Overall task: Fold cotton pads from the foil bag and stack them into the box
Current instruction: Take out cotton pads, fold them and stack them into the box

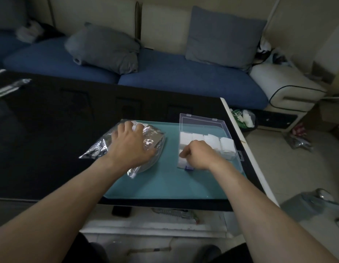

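Note:
A crinkled silver foil bag (151,137) lies on the left part of a teal mat (165,183). My left hand (129,144) rests flat on top of the bag with fingers spread. To the right stands a clear plastic box (204,122) with its lid open toward the back. A row of folded white cotton pads (210,139) fills the box's far side. My right hand (198,154) is over the box's near left part, fingers curled down onto a white pad (182,161) there. Whether the fingers pinch that pad is hidden.
The mat lies on a black glossy table (51,130) with a white right edge (246,149). A blue sofa with grey cushions (104,48) stands behind. Bags and clutter lie on the floor to the right (244,118).

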The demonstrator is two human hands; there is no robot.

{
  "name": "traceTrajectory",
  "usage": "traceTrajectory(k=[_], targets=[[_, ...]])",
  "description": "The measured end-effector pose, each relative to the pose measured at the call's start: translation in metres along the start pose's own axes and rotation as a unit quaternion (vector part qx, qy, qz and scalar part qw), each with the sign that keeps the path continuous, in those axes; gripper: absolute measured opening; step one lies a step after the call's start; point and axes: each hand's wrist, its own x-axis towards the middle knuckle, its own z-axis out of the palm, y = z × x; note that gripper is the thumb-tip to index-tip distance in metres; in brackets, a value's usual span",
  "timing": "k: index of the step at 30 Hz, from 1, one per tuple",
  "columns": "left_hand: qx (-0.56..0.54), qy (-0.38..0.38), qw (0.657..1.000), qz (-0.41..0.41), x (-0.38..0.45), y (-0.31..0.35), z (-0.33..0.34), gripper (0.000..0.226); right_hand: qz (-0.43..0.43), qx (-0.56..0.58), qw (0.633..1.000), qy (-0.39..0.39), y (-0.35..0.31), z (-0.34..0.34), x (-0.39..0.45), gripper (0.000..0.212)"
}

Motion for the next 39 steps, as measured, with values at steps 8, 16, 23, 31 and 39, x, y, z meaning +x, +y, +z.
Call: traceTrajectory(k=[8,16,23,31,39], targets=[[-0.074,0.007,0.996,-0.044,0.022,-0.032,0.002,0.022,-0.101,0.198,0.947,0.232,-0.039,-0.005,-0.003,0.022],[-0.214,0.011,0.974,-0.071,0.028,-0.061,-0.001,0.024,-0.098,0.168,0.98,0.029,-0.085,0.032,0.019,0.072],[-0.259,0.011,0.963,-0.079,0.03,-0.061,0.001,0.023,-0.136,0.111,0.978,0.113,-0.093,0.046,0.03,0.055],[-0.259,0.019,0.964,-0.05,0.03,-0.043,0.004,0.021,-0.131,0.108,0.966,0.193,-0.096,0.049,0.036,0.062],[-0.257,-0.001,0.966,-0.034,0.031,-0.028,0.006,0.021,-0.074,0.184,0.966,0.164,-0.087,0.044,0.041,0.032]])
